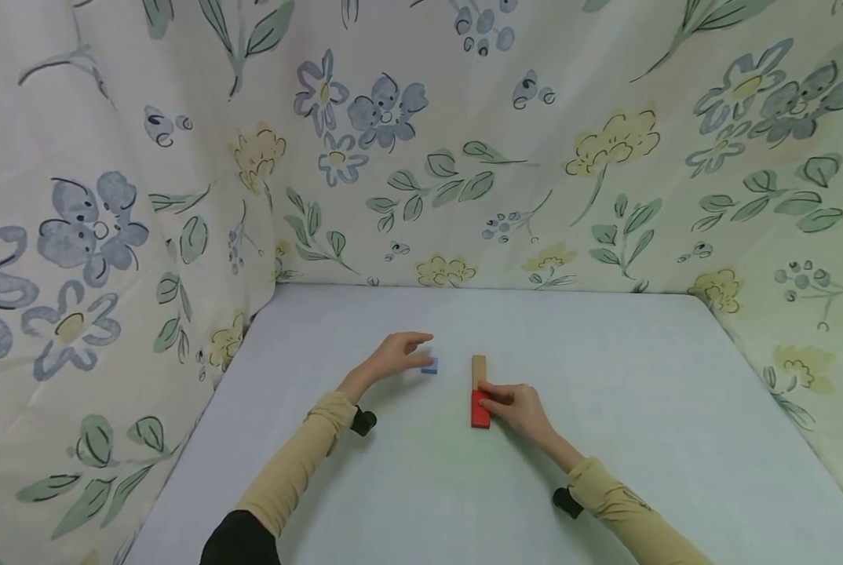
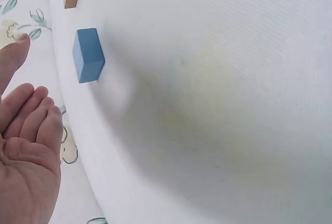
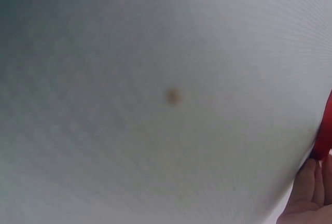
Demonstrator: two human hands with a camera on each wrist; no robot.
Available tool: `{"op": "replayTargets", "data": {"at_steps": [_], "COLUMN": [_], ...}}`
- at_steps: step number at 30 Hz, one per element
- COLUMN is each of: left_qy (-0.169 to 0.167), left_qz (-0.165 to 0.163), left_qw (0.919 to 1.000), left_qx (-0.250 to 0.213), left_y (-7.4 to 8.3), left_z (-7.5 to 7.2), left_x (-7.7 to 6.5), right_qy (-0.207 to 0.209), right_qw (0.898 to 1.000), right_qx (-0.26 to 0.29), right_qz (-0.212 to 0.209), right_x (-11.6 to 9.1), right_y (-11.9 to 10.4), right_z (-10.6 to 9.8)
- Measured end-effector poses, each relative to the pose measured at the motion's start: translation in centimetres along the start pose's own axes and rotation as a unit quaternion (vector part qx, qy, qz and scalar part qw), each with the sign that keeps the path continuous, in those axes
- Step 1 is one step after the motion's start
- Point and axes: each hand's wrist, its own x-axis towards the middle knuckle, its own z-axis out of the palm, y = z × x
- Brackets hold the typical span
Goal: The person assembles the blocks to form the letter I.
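A small blue block lies on the white table, just beyond the left hand's thumb in the left wrist view. Reaching toward it, the left hand has thumb and fingers spread apart and holds nothing. In the head view its thumb overlaps the block's upper edge. On the other side, the right hand pinches a red block near its far end with thumb and forefinger. A plain wooden block lies in line with the red one, meeting its far end. Only a sliver of red block shows in the right wrist view.
The white tabletop stretches out on all sides of the blocks. A floral curtain hangs behind the far edge and along both sides. Dark wrist cameras sit under both sleeves, close to the table.
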Motion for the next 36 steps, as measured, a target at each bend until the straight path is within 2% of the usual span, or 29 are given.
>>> {"op": "replayTargets", "data": {"at_steps": [4, 8, 15, 18, 24, 36], "left_qy": [0.006, 0.009, 0.012, 0.019, 0.028, 0.040], "left_qz": [-0.008, -0.011, -0.005, 0.002, 0.003, -0.009], "left_qw": [0.9999, 0.9999, 0.9995, 0.9993, 0.9986, 0.9983], "left_qx": [-0.010, -0.001, -0.028, -0.034, -0.044, -0.042], "left_y": [-1.1, -1.9, -2.9, -3.4, -3.9, -3.8], "left_z": [0.3, 0.7, 1.4, 1.7, 1.9, 1.9], "left_x": [-0.3, -0.3, -0.3, -0.2, -0.1, -0.3], "right_qy": [0.013, 0.025, 0.000, -0.003, -0.003, 0.002], "right_qw": [1.000, 0.998, 1.000, 1.000, 1.000, 1.000], "right_qx": [0.001, -0.005, 0.012, 0.010, 0.010, 0.003], "right_qz": [-0.025, -0.053, 0.000, 0.010, 0.011, 0.004], "right_x": [-0.1, -0.2, -0.1, -0.1, 0.0, 0.2], "right_y": [0.0, 0.2, -0.1, -0.1, 0.1, 0.9], "right_z": [0.1, 0.2, 0.0, 0.0, 0.1, 0.4]}}
